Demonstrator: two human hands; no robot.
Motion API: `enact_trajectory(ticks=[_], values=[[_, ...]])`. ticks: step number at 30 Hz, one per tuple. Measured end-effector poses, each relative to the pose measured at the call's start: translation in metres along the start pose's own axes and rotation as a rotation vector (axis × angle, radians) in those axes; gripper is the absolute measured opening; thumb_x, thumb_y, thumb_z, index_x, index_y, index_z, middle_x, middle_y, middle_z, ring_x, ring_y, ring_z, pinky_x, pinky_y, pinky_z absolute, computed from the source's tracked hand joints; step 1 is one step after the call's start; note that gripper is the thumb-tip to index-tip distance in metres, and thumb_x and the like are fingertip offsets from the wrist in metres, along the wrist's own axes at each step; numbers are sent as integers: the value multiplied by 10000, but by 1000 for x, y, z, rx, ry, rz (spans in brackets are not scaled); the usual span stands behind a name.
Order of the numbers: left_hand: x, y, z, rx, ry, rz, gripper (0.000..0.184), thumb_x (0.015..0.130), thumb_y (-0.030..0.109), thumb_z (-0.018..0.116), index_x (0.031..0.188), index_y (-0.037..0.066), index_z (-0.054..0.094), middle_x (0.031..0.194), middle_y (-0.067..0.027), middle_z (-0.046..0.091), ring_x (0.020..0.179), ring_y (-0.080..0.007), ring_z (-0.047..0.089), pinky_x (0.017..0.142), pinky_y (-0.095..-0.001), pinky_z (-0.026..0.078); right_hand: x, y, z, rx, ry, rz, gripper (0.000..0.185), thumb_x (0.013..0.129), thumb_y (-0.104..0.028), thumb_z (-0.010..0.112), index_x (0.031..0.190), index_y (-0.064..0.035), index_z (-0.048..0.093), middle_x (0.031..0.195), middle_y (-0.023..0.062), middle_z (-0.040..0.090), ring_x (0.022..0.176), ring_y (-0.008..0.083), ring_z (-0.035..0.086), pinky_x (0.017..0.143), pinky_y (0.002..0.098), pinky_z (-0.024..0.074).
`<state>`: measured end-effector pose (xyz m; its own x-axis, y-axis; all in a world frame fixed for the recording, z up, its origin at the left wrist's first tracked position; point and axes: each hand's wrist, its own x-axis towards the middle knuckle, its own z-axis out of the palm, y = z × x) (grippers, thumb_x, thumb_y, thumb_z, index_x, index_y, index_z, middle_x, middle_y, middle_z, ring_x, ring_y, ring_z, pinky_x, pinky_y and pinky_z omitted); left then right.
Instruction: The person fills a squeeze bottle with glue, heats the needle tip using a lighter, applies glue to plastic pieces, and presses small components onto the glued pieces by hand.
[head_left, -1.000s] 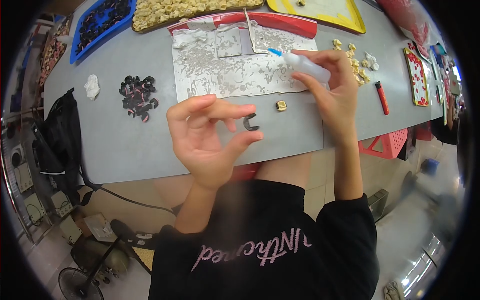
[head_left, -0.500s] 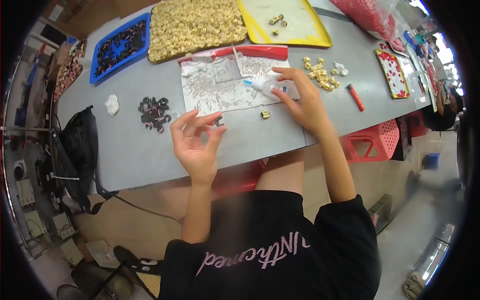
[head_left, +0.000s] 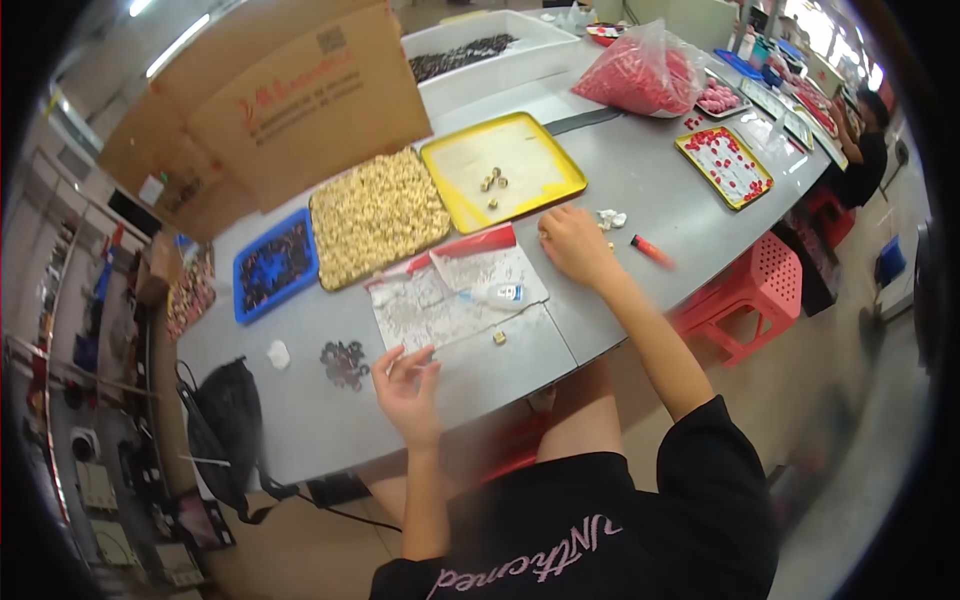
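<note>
My left hand (head_left: pixel 408 395) is raised over the table's near edge, thumb and forefinger pinched on a small black curved piece that barely shows. Left of it lies a pile of black curved pieces (head_left: pixel 345 366). My right hand (head_left: pixel 578 245) reaches down over the small yellow pieces (head_left: pixel 604 226) and hides most of them; its fingers are curled, and what they hold is hidden. A white squeeze bottle with a blue tip (head_left: pixel 503 294) lies on the white sheet (head_left: pixel 400 318). One yellow-and-black piece (head_left: pixel 499 339) sits on the table in front of the sheet.
Behind the sheet are a blue tray (head_left: pixel 242 292) of black pieces, a tray full of yellow pieces (head_left: pixel 378 215) and a yellow-rimmed tray (head_left: pixel 470 150). A red tube (head_left: pixel 652 251) lies to the right. A black bag (head_left: pixel 225 420) hangs at the left edge. Another person (head_left: pixel 868 150) sits far right.
My right hand has let go of the squeeze bottle, now lying on the sheet, and moved right to the yellow pieces. My left hand stays pinched. The camera view has tilted up.
</note>
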<state>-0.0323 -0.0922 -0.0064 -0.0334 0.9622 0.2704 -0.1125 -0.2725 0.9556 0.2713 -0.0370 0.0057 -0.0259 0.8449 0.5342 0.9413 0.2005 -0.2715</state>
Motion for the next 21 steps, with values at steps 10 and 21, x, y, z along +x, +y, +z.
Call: enact_trajectory(ticks=[10,21], values=[[-7,5,8,101,-8,31,408,783,-27,648,1114,51,424,983,-123,633,811,-108,562,730,-218,437,-29,-50,-42,909,202,291,196,794,-18,630,988,-11,610,877,59,603,781,108,604,702,236,512],[-30,27,31,-12,-82,107,461,735,29,725,1104,55,451,929,-102,639,859,-132,570,733,-245,428,-81,-106,-44,1542,144,415,178,807,69,586,982,34,571,995,129,586,889,158,583,764,285,512]])
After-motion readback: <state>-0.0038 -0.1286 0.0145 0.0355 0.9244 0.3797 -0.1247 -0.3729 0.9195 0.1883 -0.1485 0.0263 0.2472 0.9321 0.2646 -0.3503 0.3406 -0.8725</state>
